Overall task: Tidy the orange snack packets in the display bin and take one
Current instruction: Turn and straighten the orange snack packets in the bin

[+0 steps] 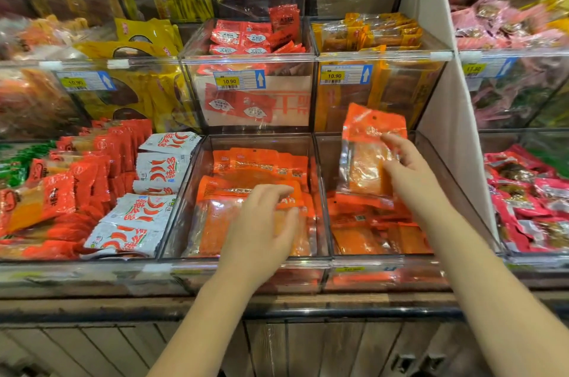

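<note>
The right hand [409, 173] pinches one orange packet [368, 142], held upright. The left hand [261, 222], fingers loose, rests on the orange pile [220, 222] in the bin [189, 192].

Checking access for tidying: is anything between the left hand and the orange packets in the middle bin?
Nothing visible. The left hand rests on the top orange packet in the open-topped middle bin; the right hand holds another packet above the neighbouring bin.
</note>
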